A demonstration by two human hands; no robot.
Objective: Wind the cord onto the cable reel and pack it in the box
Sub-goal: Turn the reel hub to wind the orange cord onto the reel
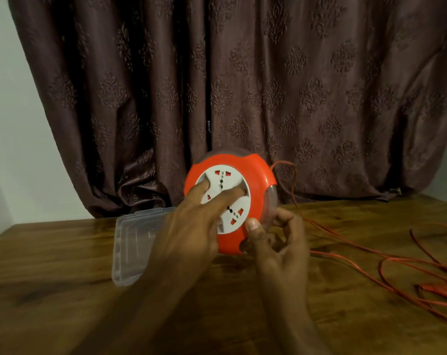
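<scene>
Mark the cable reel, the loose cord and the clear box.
cable reel [258, 175]: head view, orange rim, upper right.
cord [365, 252]: head view, loose strand on the table.
clear box [130, 242]: head view, its transparent top surface.

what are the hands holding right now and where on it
The right hand grips the cable reel at its lower right rim, thumb on the orange front. The left hand holds nothing; two fingers press into the white socket disc.

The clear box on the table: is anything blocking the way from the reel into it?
Nothing visible blocks it. The box lies just left of the reel, partly hidden by the left hand. Loose cord trails only to the right.
</scene>
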